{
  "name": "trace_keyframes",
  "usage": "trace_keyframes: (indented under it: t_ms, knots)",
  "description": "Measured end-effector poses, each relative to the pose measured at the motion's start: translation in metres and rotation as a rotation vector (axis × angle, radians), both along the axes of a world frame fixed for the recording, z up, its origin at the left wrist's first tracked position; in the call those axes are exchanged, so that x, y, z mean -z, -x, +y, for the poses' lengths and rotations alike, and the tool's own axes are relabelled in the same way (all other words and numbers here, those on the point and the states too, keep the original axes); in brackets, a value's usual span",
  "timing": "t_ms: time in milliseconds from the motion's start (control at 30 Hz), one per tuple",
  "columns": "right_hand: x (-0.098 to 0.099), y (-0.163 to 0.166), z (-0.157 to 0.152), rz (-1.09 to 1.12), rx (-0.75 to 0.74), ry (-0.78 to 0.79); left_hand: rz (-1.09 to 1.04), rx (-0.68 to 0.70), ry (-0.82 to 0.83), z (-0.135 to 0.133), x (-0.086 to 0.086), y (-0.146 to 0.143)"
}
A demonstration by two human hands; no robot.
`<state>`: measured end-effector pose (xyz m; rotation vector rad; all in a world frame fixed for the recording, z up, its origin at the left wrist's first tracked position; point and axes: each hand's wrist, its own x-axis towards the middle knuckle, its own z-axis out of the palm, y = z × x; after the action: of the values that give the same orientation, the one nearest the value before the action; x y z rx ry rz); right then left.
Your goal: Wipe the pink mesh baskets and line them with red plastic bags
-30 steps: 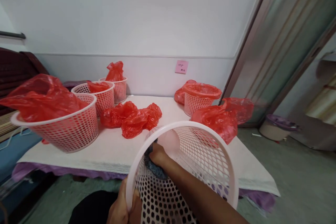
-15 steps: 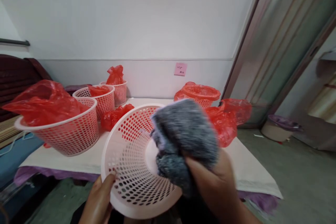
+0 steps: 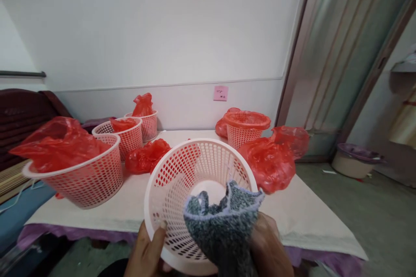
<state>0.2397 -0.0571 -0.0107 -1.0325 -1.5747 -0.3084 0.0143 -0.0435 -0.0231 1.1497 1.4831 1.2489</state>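
A pale pink perforated plastic basket [image 3: 201,147] is tilted with its mouth toward me at the table's near edge. My left hand [image 3: 147,246] grips its lower left rim, thumb inside and fingers beneath. My right hand [image 3: 269,246] is closed on a grey terry cloth [image 3: 224,229] with a lilac edge. The cloth bunches over the basket's lower right rim and partly inside its mouth; it hides much of that side and most of my right fingers. Whether the cloth presses on the wall, I cannot tell.
On the left of the white-covered table [image 3: 325,225], several baskets [image 3: 94,186] hold red plastic bags. A red bag [image 3: 146,156] lies behind my basket. A red-lined basket [image 3: 240,136] and a knotted red bag [image 3: 273,160] stand right. A bin [image 3: 352,162] is on the floor.
My right hand has brought the cloth lower and nearer to me, from over the basket's right side to its lower rim. The basket has shifted right in view, still in my left hand.
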Motion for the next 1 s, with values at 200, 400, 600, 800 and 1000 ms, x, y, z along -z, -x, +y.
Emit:
trace_keyframes:
  t_ms: [200,400,600,800,1000]
  knots:
    - [-0.014,-0.010,0.012,-0.071,-0.045,-0.090,0.944,-0.166,-0.681,0.012,0.000,0.013]
    - [-0.017,-0.008,0.030,0.144,0.003,-0.070,1.371,0.477,-1.190,0.024,-0.030,0.013]
    - [-0.017,-0.011,0.056,0.867,-0.040,0.007,1.405,0.557,-0.908,0.041,-0.034,0.012]
    - [-0.005,-0.038,0.075,1.298,-0.012,0.190,0.868,0.325,-0.653,0.048,-0.041,0.019]
    - [-0.019,0.021,0.060,0.870,-0.235,0.312,0.452,0.238,-0.286,0.049,-0.061,0.007]
